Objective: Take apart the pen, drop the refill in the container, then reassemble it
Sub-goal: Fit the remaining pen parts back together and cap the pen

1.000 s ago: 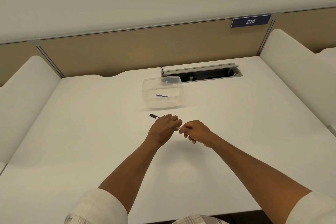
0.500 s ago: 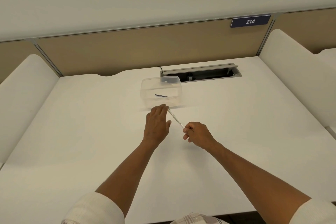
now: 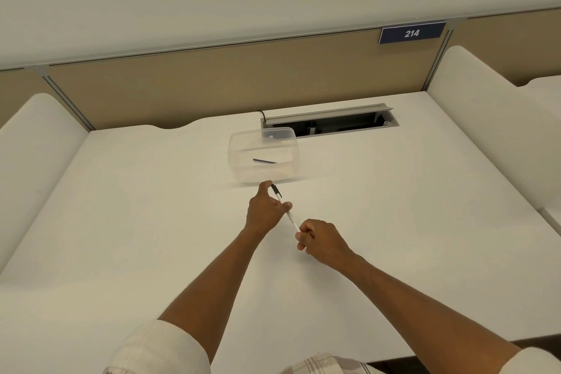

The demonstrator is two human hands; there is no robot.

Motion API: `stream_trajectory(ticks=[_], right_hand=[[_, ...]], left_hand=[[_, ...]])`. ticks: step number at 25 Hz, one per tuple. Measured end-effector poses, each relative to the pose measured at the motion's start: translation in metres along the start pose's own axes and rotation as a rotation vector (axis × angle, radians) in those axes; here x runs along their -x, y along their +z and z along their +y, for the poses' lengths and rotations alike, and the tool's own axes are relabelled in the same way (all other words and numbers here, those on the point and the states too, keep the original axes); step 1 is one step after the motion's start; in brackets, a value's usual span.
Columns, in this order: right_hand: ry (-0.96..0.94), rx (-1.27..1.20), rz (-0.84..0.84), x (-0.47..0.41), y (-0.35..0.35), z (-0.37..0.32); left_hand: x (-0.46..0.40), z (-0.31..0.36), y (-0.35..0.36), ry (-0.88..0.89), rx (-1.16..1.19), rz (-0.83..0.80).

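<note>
A slim white pen (image 3: 290, 217) with a black end piece (image 3: 276, 190) runs diagonally between my two hands, just in front of the container. My left hand (image 3: 264, 212) pinches it near the black end. My right hand (image 3: 318, 238) grips the pen's near end with curled fingers. The clear plastic container (image 3: 243, 171) stands on the white desk just beyond my left hand. A thin dark refill (image 3: 264, 161) lies on its bottom.
An open cable tray (image 3: 331, 122) is cut into the desk behind the container. A tan partition with a blue "214" sign (image 3: 412, 33) closes the back. White side dividers (image 3: 485, 106) flank the desk on both sides.
My left hand moved forward toward the container and back a little. The pen turned from pointing left to lying diagonally between my hands, and its black end now shows at my left fingertips.
</note>
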State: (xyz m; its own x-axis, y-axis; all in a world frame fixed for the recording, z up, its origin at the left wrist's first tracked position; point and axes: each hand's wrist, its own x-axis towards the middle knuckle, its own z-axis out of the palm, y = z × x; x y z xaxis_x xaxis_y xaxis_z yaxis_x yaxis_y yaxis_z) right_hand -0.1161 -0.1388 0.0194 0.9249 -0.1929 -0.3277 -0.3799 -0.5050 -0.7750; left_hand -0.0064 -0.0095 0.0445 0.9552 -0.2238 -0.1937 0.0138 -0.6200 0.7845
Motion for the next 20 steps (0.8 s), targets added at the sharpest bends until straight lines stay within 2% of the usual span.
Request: stream_trajectory(ticks=[8, 20], right_hand=[[0.058, 0.078, -0.003, -0.016, 0.009, 0.002], [0.139, 0.128, 0.093, -0.047, 0.015, 0.000]], left_hand=[[-0.010, -0.007, 0.020, 0.021, -0.048, -0.092], [-0.038, -0.009, 0.037, 0.042, -0.091, -0.143]])
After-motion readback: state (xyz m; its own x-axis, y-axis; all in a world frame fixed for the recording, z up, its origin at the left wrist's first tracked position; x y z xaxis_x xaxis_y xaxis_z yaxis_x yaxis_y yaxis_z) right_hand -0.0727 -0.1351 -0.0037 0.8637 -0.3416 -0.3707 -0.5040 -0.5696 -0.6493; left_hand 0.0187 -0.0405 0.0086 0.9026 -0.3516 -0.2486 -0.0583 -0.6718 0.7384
